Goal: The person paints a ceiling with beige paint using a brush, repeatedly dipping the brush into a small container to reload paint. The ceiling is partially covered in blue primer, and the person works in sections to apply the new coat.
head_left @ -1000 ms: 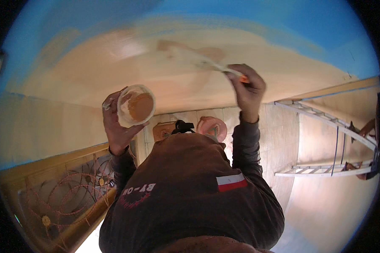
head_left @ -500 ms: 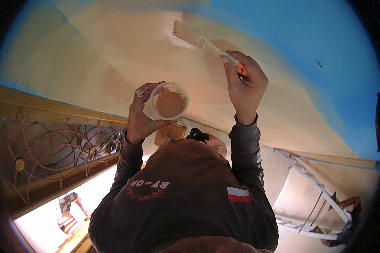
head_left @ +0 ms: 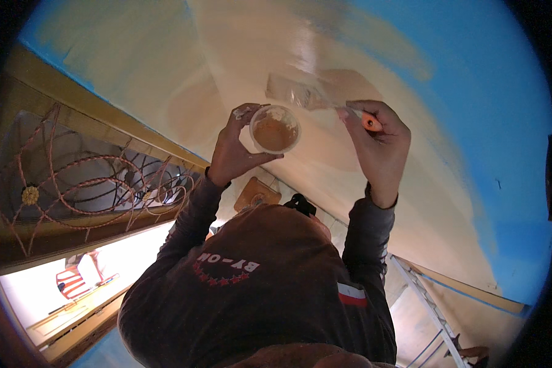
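Observation:
My left hand (head_left: pixel 238 150) is wrapped round a small round plastic tub (head_left: pixel 294 145), with dried paint on its fingers. Inside the tub is beige-tan paint (head_left: pixel 273 134), smeared up the walls. My right hand (head_left: pixel 383 142) grips a wide flat paintbrush (head_left: pixel 288 92) by its orange-tipped handle. The bristles point left, beyond the tub's far rim and apart from it in the picture. Behind both hands spreads a wall surface (head_left: pixel 435 178) coated in beige, with a wet, shiny patch beyond the brush. Whether the bristles touch the wall, I cannot tell.
Bright blue paint (head_left: pixel 503 122) borders the beige on the right. At left is an opening with twisted metal scrollwork (head_left: pixel 73 165) and a brown ledge. A metal ladder (head_left: pixel 429 303) stands at lower right, beside a partly seen person (head_left: pixel 472 354). A brown stool-like seat (head_left: pixel 256 191) is below.
The view has turned. The brush has come nearer the tub, and its bristles now show lower in the picture. The tub has shifted right and slightly up; both hands keep their grips.

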Action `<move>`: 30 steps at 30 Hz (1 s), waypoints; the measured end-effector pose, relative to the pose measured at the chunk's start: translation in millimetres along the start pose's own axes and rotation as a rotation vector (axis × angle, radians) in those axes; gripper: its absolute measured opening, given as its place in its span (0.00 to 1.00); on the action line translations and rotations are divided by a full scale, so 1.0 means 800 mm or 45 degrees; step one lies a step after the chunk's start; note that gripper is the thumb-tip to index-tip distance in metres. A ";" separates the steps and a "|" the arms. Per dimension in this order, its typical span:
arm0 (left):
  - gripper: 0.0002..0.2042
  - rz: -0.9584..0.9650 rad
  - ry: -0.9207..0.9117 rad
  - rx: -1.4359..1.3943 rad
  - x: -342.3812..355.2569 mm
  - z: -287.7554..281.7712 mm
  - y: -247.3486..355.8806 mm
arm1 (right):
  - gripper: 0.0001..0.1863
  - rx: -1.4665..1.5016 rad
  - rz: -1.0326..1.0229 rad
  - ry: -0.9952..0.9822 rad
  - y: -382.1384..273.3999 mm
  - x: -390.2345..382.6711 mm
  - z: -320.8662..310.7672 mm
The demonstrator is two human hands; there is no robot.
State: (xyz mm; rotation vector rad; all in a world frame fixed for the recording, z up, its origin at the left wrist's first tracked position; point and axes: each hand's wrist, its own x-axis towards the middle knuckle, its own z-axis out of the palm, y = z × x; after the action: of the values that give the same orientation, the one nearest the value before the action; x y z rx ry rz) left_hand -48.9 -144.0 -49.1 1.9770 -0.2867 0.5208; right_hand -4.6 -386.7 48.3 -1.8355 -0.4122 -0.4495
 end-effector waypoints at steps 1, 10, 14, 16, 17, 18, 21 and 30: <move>0.45 -0.030 0.024 -0.012 -0.001 0.002 0.002 | 0.09 0.006 0.046 -0.058 -0.007 -0.005 -0.011; 0.46 0.092 -0.013 0.034 0.002 -0.042 0.142 | 0.08 -0.350 -0.179 -0.573 -0.156 -0.011 -0.063; 0.46 0.173 -0.086 0.044 0.008 -0.062 0.152 | 0.09 -0.544 -0.308 -0.672 -0.156 -0.018 -0.011; 0.46 0.179 -0.117 0.100 0.013 -0.061 0.144 | 0.09 -0.595 -0.317 -0.672 -0.142 -0.017 0.001; 0.45 0.175 -0.110 0.060 0.015 -0.061 0.137 | 0.09 -0.621 -0.322 -0.670 -0.137 -0.016 0.005; 0.45 0.164 -0.098 0.029 0.011 -0.059 0.137 | 0.09 -0.611 -0.304 -0.668 -0.138 -0.018 0.003; 0.46 0.160 -0.056 0.034 0.004 -0.050 0.136 | 0.08 -0.589 -0.250 -0.624 -0.151 -0.020 -0.021; 0.45 0.138 0.151 0.164 0.017 -0.070 0.198 | 0.10 -0.385 -0.122 -0.076 -0.206 -0.024 -0.085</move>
State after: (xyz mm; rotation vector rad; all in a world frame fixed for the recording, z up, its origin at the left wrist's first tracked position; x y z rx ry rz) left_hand -116.4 -163.8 103.7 2.0534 -0.2932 0.7400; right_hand -108.7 -404.5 192.8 -2.1317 -0.4961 -0.5470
